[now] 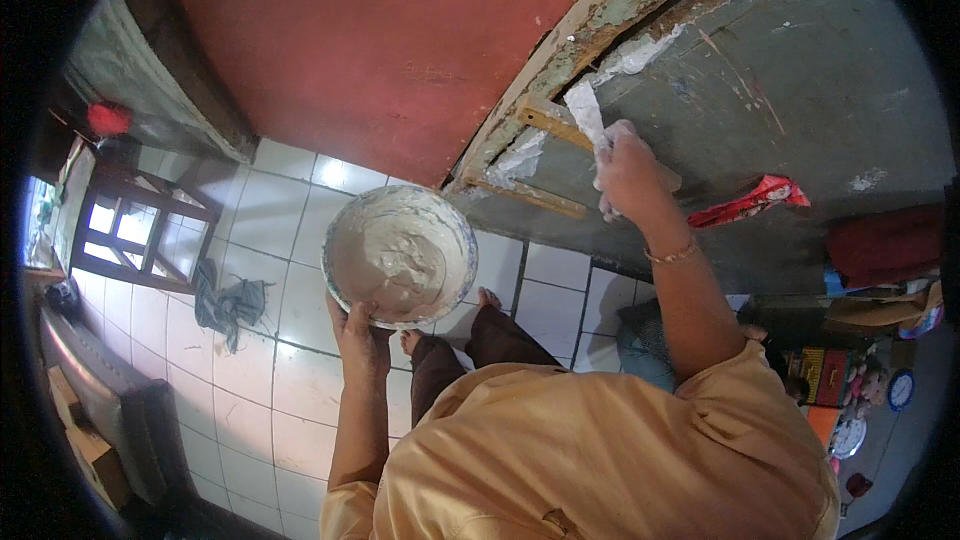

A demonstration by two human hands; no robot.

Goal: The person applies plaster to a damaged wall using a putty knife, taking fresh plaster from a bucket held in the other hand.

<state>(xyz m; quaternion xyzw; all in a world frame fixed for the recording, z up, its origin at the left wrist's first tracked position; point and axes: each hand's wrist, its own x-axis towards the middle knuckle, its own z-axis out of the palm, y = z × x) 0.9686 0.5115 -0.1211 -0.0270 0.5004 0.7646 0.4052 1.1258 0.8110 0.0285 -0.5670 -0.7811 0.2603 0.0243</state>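
Gripping round bowl [400,255] of pale putty (left hand [358,332]), right hand [628,175] clasping smeared scraper [588,118]

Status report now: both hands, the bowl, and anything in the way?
Left hand holds bowl of pale paste. Right hand presses white scraper to wall. Nothing in the way.

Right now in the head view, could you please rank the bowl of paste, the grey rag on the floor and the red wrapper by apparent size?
1. Bowl of paste, nearest the camera, which may exaggerate it.
2. Grey rag and red wrapper: too alike to rank.
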